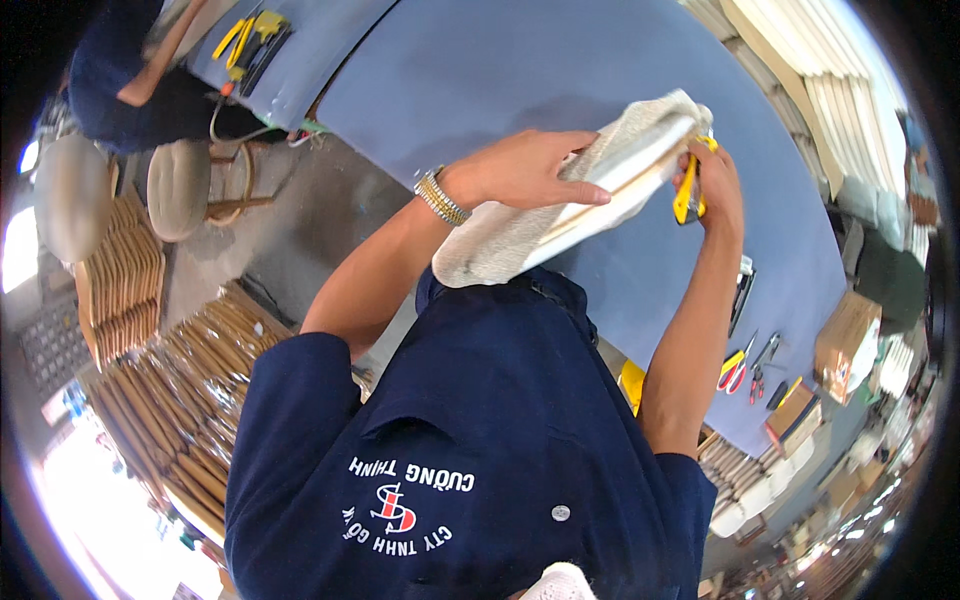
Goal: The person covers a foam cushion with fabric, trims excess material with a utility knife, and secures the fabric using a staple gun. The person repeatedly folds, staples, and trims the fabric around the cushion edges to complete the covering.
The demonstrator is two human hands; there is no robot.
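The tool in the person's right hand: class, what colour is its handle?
Yellow: the tool in the right hand, seen in the head view.

Large worktable [470, 70] with a blue-grey top fills the upper middle of the view; near its right edge lie red-and-yellow-handled pliers [733, 370], a second pair of dark-handled pliers [762, 366] just beside them, a dark flat tool [741, 290] a little further up, and a small cardboard box [797, 413] by the corner. A second blue-grey table [300, 50] stands at upper left, carrying a yellow-handled tool [250, 35]. Concrete floor [300, 220] between them bears stacked curved wooden parts [190, 390] and two round padded stools [178, 185].
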